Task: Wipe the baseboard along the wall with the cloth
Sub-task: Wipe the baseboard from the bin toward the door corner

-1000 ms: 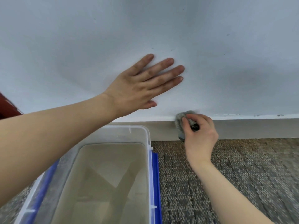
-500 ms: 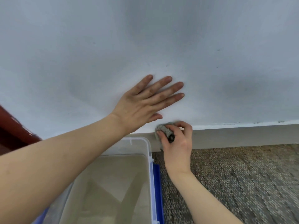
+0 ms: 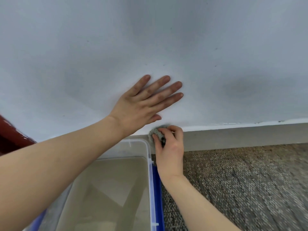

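– Low against the far wall, the right hand (image 3: 170, 147) has its grip clenched round a grey cloth (image 3: 155, 132), pressing it onto the baseboard (image 3: 241, 136), just right of the tub's far corner.
– How much cloth can we see?
– Only a bunched wad poking out past the fingers; the rest is buried under the hand. Something dark sits in the folds, too small to make out.
– And the left hand (image 3: 143, 104)?
– Grip released, fingers straight and spread, palm flat on the white wall (image 3: 166, 39) just above the cloth. Whether the thumb touches the cloth, I can't tell.
– Near left?
– Clear plastic tub (image 3: 151, 189) with a blue piece (image 3: 158, 197) along its right side, cut off at the bottom edge, the left forearm covering its left side. That arm and the tub hide the baseboard there.
– And to the right?
– Speckled carpet (image 3: 241, 180), blurring toward the near corner. At the far left edge, a dark red shape (image 3: 11, 139), cropped, can't say what it is.
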